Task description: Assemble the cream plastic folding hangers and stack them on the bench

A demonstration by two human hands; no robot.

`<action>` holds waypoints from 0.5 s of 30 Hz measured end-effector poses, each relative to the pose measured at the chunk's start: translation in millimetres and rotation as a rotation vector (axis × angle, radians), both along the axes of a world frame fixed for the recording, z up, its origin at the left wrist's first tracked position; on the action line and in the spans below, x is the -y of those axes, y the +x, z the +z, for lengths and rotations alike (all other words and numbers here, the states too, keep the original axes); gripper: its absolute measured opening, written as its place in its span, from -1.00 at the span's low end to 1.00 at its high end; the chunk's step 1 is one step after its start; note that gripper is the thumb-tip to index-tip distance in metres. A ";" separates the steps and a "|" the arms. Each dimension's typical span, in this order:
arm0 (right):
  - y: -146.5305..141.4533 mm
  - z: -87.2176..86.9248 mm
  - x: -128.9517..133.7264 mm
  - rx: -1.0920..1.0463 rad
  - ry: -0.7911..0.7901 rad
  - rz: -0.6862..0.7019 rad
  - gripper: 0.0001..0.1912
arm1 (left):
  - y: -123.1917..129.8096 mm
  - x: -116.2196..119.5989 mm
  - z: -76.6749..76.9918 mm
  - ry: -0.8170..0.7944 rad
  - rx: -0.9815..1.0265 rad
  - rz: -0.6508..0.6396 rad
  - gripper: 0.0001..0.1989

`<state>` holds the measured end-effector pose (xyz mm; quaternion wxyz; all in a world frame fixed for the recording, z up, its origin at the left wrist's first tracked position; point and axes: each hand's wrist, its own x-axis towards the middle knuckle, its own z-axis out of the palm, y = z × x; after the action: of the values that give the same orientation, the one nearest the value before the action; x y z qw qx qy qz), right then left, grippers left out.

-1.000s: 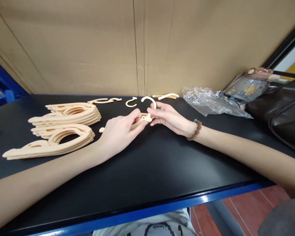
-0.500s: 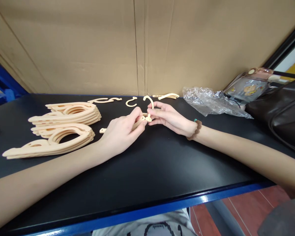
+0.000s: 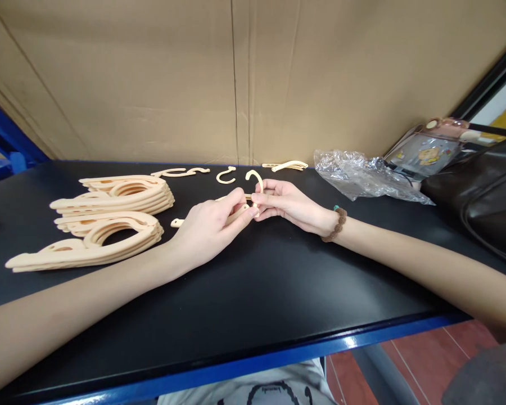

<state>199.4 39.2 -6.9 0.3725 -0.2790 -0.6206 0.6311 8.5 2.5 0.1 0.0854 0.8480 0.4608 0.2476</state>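
Note:
My left hand (image 3: 213,225) is closed round a cream plastic hanger arm (image 3: 177,223), whose end pokes out on the left; most of it is hidden by the fingers. In my right hand (image 3: 289,205) a cream hanger hook (image 3: 255,175) is pinched, its curve upward and its base at the tip of the hanger arm. Fingers of both hands meet there, so the joint itself is covered. Behind them lies a loose hook (image 3: 226,176) on the black table (image 3: 278,292).
Two stacks of folded hangers, a rear stack (image 3: 113,196) and a front stack (image 3: 88,247), lie at left. Hanger pieces (image 3: 179,171) and arm pieces (image 3: 290,166) rest along the cardboard wall (image 3: 152,84). Right of them are a clear plastic bag (image 3: 362,174) and a dark bag (image 3: 480,191).
My right hand has brought the hook's base down against the hanger arm's end, and its fingers now cover more of the joint. My left hand has shifted slightly right.

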 end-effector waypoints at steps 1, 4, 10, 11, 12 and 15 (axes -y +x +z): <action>0.0 -0.2 -0.3 0.006 0.000 0.005 -0.72 | -0.3 0.4 0.1 0.002 -0.002 -0.008 -0.69; 0.1 -0.9 -1.1 0.019 0.005 0.026 -0.73 | -0.9 1.3 -0.1 0.004 0.003 -0.030 -0.70; 1.4 -2.0 -1.3 0.003 0.015 0.081 -0.75 | -1.9 1.6 -1.4 -0.016 0.041 -0.095 -0.68; 1.6 -2.1 -1.1 0.000 0.013 0.088 -0.75 | -2.1 1.8 -1.4 -0.017 0.046 -0.110 -0.68; 1.8 -2.2 -1.0 -0.004 0.009 0.095 -0.76 | -2.3 2.0 -1.3 -0.016 0.048 -0.121 -0.67; 1.8 -2.2 -0.5 -0.015 0.004 0.121 -0.78 | -3.2 2.7 -0.9 -0.001 0.046 -0.135 -0.67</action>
<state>201.2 39.6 -9.0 0.3387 -0.2355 -0.6349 0.6532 5.3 -0.1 -0.8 0.1131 0.8712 0.4005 0.2605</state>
